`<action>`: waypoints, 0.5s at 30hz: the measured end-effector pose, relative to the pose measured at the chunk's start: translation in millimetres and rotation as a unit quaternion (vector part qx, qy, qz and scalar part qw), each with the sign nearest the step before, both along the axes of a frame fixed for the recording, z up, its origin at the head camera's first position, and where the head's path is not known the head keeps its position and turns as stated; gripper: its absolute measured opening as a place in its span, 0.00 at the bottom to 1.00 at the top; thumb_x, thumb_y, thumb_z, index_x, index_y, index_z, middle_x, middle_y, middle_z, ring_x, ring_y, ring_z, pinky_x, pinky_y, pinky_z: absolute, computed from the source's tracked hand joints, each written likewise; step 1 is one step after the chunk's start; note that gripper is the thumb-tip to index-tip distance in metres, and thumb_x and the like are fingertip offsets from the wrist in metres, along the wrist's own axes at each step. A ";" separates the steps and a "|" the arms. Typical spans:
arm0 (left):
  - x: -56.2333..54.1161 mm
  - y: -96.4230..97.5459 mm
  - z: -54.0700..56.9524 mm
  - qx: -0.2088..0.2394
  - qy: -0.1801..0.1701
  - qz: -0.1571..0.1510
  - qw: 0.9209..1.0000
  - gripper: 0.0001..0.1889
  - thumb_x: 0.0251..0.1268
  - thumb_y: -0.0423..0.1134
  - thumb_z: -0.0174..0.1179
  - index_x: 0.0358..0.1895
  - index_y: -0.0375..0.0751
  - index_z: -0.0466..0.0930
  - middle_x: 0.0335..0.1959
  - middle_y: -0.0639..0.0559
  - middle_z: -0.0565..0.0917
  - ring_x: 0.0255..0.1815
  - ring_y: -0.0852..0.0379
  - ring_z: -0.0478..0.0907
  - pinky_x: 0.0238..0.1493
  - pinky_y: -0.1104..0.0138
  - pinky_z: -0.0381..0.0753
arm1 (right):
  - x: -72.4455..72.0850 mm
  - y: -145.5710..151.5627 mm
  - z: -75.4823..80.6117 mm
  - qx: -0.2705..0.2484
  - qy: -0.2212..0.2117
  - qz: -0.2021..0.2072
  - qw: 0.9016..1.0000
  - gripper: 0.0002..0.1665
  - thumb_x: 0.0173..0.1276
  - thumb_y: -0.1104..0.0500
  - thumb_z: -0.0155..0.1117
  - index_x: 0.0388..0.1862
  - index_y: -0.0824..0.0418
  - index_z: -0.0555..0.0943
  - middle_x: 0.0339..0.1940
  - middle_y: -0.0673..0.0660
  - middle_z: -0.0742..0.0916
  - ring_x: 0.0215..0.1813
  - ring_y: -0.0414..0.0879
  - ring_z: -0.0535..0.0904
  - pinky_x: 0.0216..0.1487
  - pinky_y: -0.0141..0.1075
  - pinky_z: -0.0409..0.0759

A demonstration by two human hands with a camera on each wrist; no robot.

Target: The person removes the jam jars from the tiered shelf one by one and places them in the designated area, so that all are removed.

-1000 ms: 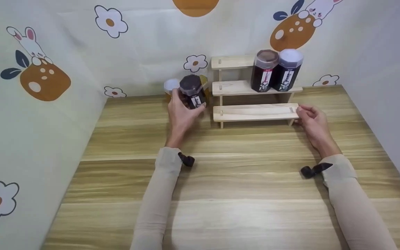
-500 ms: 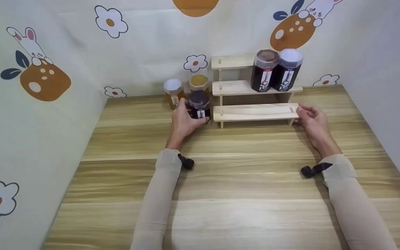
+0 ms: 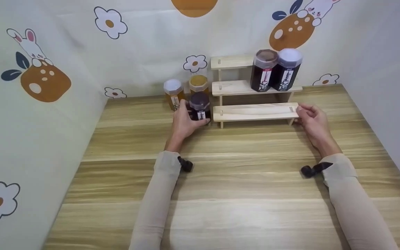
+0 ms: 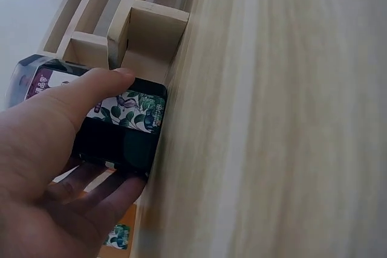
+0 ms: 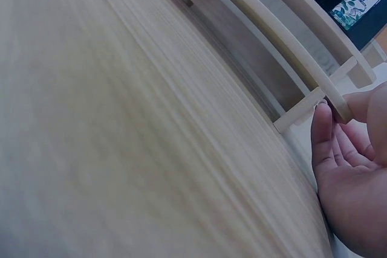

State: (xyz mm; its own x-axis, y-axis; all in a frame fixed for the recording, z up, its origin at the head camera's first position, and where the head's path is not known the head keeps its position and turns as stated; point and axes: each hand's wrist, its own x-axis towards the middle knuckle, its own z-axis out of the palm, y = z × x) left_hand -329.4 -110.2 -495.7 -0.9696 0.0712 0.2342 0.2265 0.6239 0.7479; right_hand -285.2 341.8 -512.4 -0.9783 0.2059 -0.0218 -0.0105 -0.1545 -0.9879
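Note:
My left hand point(image 3: 182, 124) grips a dark octagonal jar point(image 3: 199, 100) with a clear lid, thumb on the near side and fingers round the far side. In the left wrist view the jar point(image 4: 115, 143) stands upright with its base at the tabletop, beside the left end of the three-step wooden rack point(image 3: 255, 111). Leaf patterns show on its label. My right hand point(image 3: 315, 126) pinches the right end of the rack's lowest board, thumb below and fingers partly hidden. In the right wrist view this board point(image 5: 290, 52) runs into the grip.
Behind the held jar stand a white-topped amber jar point(image 3: 174, 93) and a yellow-topped jar point(image 3: 199, 82). Two dark jars, one brown-topped point(image 3: 266, 71) and one white-topped point(image 3: 289, 71), stand on the rack's middle step. A patterned sheet point(image 3: 144, 45) hangs behind the wooden table point(image 3: 241, 180).
My left hand has brought the dark jar down and slightly right, toward the table's front, uncovering the yellow-topped jar. In the last half second it barely moves. My right hand keeps its place.

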 end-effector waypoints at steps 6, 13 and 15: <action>0.2 -3.9 13.8 0.039 -0.033 -0.006 0.999 0.45 0.57 0.64 0.80 0.68 0.41 0.70 0.62 0.43 0.83 0.63 0.47 0.82 0.68 0.54 0.84 | -0.9 0.6 -0.4 -0.016 0.001 0.008 1.000 0.19 0.81 0.58 0.67 0.64 0.64 0.75 0.46 0.51 0.89 0.42 0.38 0.88 0.46 0.27 0.89; 3.6 8.1 45.5 0.087 0.041 0.003 0.995 0.41 0.62 0.67 0.75 0.69 0.43 0.75 0.62 0.48 0.84 0.63 0.54 0.81 0.68 0.58 0.82 | -1.3 1.6 -1.6 -0.032 0.009 0.012 0.999 0.18 0.80 0.61 0.67 0.62 0.64 0.75 0.44 0.50 0.91 0.40 0.39 0.89 0.44 0.28 0.90; 4.0 18.4 54.7 0.076 0.074 0.009 0.994 0.38 0.65 0.65 0.74 0.67 0.42 0.77 0.62 0.48 0.85 0.64 0.53 0.81 0.69 0.59 0.81 | -0.8 2.0 -2.2 -0.035 0.016 0.012 0.999 0.18 0.80 0.61 0.67 0.62 0.65 0.75 0.43 0.50 0.91 0.40 0.39 0.88 0.43 0.28 0.90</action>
